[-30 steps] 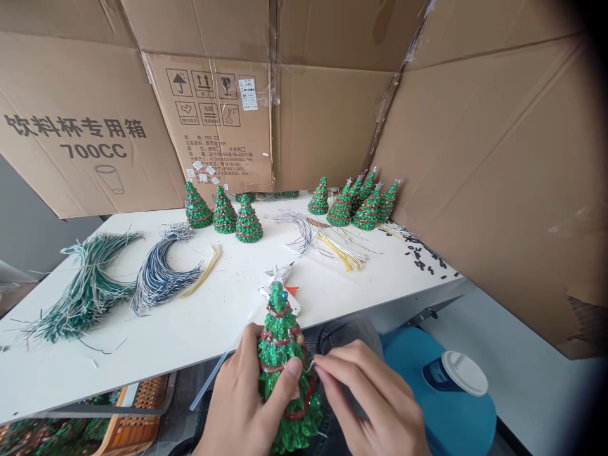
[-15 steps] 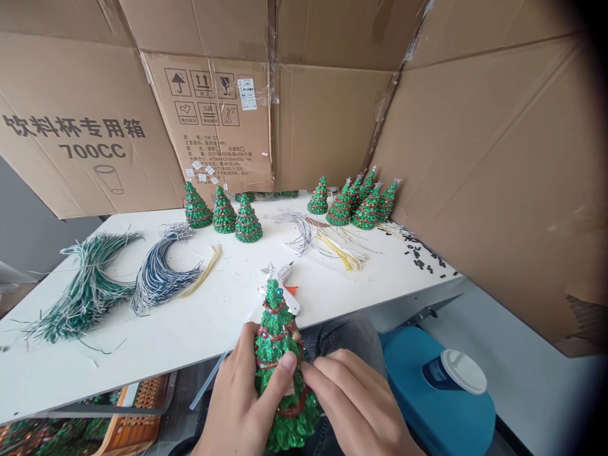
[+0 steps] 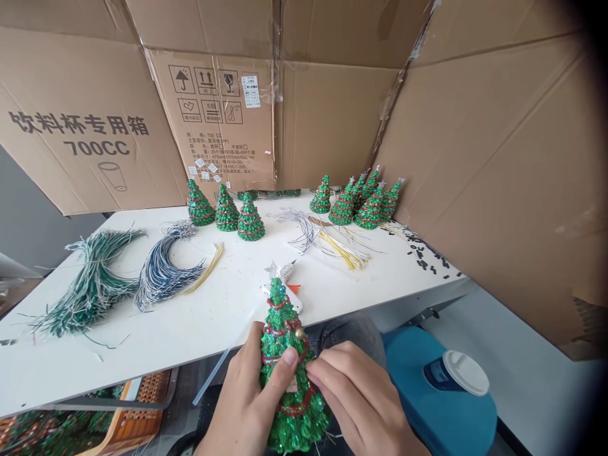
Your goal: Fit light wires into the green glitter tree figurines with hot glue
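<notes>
A glittery green Christmas tree ornament (image 3: pixel 278 329), with red garland, a silver star on top and a small gold ball, is held upright over my lap, tilted slightly. My left hand (image 3: pixel 251 392) wraps around its left side, the thumb pressed on the front. With fingertips together, my right hand (image 3: pixel 358 396) pinches at the tree's right side by the red garland; whatever lies between those fingertips is hidden. Thin wires stick out near the tree's base at the lower right. Just behind the tree, a white glue gun (image 3: pixel 287 278) with an orange trigger lies on the table.
Several similar trees (image 3: pixel 251 218) stand along the back of the white table (image 3: pixel 228 335). Bundles of green wires (image 3: pixel 95 278), blue wires (image 3: pixel 166 272) and yellow wires (image 3: pixel 349 253) lie there. Cardboard walls (image 3: pixel 332 126) enclose it. A lidded cup (image 3: pixel 456 372) rests on a blue stool (image 3: pixel 413 361); an orange basket (image 3: pixel 137 411) sits lower left.
The tree and both hands have shifted slightly right in view. My right fingertips are drawn a little back from the tree's surface, and more of its lower right side shows.
</notes>
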A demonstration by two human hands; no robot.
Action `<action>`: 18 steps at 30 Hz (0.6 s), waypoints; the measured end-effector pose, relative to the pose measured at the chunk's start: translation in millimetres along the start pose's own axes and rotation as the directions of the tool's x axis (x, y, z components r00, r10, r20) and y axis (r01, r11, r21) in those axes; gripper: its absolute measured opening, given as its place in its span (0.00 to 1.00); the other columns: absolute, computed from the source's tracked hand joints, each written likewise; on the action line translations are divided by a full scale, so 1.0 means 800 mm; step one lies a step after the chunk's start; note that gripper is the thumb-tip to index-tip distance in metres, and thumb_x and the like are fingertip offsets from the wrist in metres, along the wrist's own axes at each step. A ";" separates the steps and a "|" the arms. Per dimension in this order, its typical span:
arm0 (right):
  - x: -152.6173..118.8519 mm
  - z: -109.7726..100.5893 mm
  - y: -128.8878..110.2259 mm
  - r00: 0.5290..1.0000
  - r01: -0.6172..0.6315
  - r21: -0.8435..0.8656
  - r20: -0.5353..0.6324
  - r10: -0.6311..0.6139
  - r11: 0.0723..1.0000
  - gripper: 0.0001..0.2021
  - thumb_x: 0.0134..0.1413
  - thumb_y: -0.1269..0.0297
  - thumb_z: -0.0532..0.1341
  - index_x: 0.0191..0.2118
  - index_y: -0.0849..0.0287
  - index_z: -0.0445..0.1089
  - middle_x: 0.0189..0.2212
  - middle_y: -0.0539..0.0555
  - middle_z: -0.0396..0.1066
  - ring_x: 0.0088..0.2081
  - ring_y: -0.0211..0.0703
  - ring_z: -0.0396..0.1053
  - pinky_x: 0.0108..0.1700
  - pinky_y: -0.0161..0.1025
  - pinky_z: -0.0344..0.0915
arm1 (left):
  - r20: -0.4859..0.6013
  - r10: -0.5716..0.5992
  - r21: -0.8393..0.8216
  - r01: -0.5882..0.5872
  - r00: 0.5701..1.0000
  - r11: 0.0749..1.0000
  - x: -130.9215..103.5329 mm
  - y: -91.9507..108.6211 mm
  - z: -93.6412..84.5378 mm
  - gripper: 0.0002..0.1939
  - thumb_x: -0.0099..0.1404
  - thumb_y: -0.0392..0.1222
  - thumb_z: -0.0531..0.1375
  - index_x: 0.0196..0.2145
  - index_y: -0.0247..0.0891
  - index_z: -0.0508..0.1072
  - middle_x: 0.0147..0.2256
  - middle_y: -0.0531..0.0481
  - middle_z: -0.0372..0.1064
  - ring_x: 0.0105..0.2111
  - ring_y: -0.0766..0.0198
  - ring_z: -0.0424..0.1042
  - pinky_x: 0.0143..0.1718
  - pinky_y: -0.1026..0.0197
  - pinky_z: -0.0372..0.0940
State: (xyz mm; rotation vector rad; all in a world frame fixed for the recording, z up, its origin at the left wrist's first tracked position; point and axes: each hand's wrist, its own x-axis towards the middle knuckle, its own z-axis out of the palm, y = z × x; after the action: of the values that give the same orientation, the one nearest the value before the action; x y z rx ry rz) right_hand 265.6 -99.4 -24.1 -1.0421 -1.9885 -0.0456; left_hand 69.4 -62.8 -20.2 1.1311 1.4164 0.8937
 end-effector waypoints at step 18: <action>0.013 0.000 -0.014 0.934 -0.218 0.224 -0.235 0.270 0.950 0.15 0.72 0.84 0.60 0.51 0.58 0.80 0.40 0.56 0.79 0.42 0.45 0.79 0.43 0.40 0.79 | 0.145 -0.183 -0.562 0.233 0.972 0.793 0.035 0.005 0.003 0.24 0.71 0.62 0.71 0.55 0.44 0.88 0.66 0.45 0.82 0.81 0.45 0.59 0.82 0.44 0.52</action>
State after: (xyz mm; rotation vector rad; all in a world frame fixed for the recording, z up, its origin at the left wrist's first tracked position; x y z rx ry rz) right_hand 255.5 -99.7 -12.8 -1.0875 -1.5786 0.1377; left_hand 72.8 -35.0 -24.5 0.5280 1.0615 1.0100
